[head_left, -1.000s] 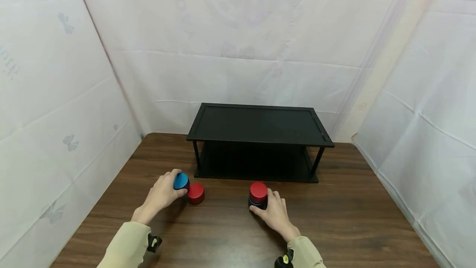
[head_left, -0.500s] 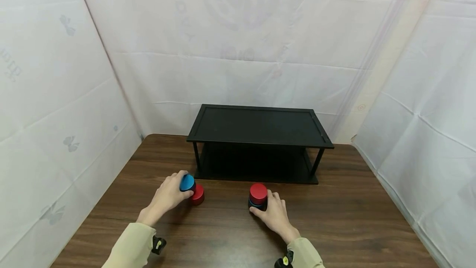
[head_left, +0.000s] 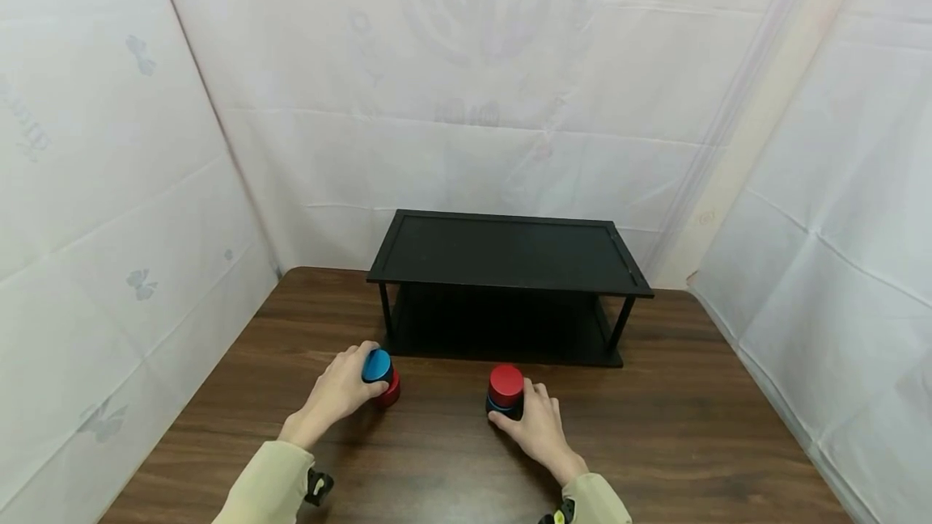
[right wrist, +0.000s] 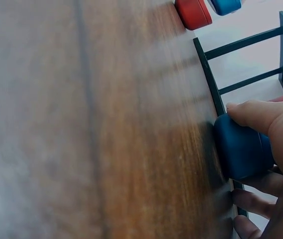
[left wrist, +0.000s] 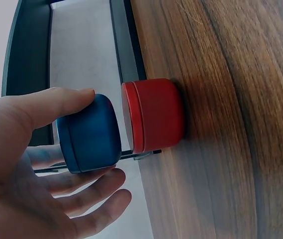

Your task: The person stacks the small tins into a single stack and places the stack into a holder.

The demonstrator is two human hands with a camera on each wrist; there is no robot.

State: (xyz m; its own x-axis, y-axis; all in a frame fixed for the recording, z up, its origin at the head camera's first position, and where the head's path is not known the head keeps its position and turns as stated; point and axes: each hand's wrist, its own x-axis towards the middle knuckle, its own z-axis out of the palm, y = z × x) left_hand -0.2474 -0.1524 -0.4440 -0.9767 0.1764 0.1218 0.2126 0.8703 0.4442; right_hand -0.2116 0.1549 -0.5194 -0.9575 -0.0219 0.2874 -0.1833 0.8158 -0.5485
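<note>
Just ahead of the left end of the black two-tier rack (head_left: 510, 253), the left hand (head_left: 336, 385) has its thumb and fingers round the left blue tin (left wrist: 92, 135), poised just above the left red tin (left wrist: 160, 114), a sliver apart. Nearer the rack's middle, also out front, the right hand (head_left: 542, 425) grasps the right blue tin (right wrist: 240, 144), which stands on the worktop (head_left: 437, 451) with the right red tin (head_left: 506, 383) on top. They look like stiff, light, smooth-sided tins, perhaps slippery; I'd grip the side wall, below the lid seam. The rack's base edge lies close behind, limiting room for fingertips.
</note>
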